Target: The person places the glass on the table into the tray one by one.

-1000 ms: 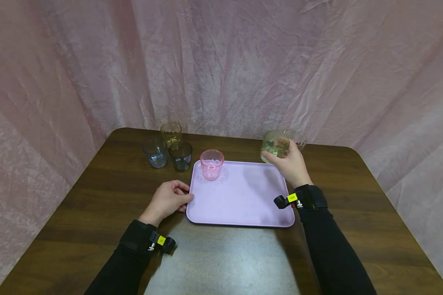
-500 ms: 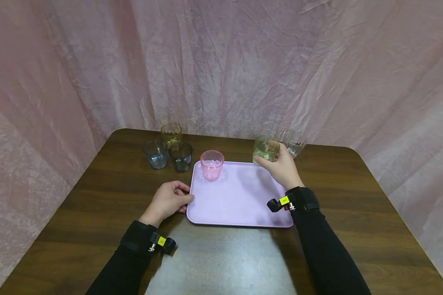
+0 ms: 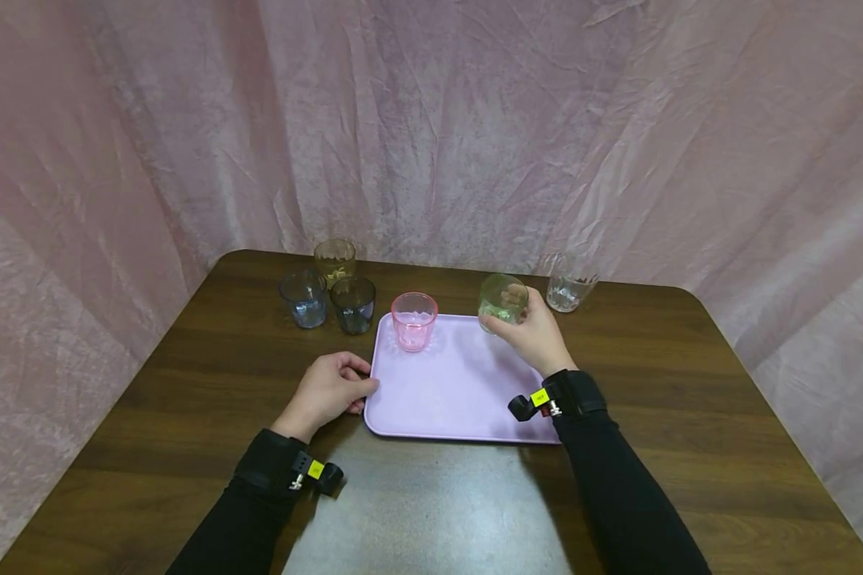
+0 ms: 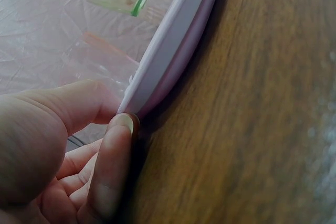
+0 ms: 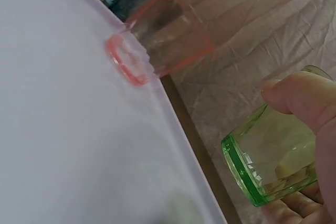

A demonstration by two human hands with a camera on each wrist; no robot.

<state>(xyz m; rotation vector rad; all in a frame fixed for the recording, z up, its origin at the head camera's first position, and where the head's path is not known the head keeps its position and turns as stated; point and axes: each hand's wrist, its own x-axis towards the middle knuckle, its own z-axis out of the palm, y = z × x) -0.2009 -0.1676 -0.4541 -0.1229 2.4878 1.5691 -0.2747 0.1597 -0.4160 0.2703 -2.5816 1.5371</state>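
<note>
My left hand (image 3: 331,391) pinches the left rim of a lilac tray (image 3: 460,399). In the left wrist view its thumb and forefinger (image 4: 115,145) meet at the tray's edge (image 4: 173,35). A green-tinted glass (image 3: 495,307) is gripped upright by my right hand (image 3: 539,331) over the tray's far edge. The right wrist view shows the green glass's thick base (image 5: 244,174) held apart from the tray. On the tray's far left corner stands a pink glass (image 3: 413,323).
Left of the tray, a blue glass (image 3: 305,302), a smoky grey glass (image 3: 354,307) and an amber glass (image 3: 336,259) stand close together. Clear glassware (image 3: 570,287) stands at the back right of the wooden table (image 3: 690,399). A pink curtain (image 3: 431,144) hangs behind the table.
My right hand has carried the green glass leftward and slightly nearer, away from the clear glassware, which now shows more fully. My left hand and the pink glass have stayed put.
</note>
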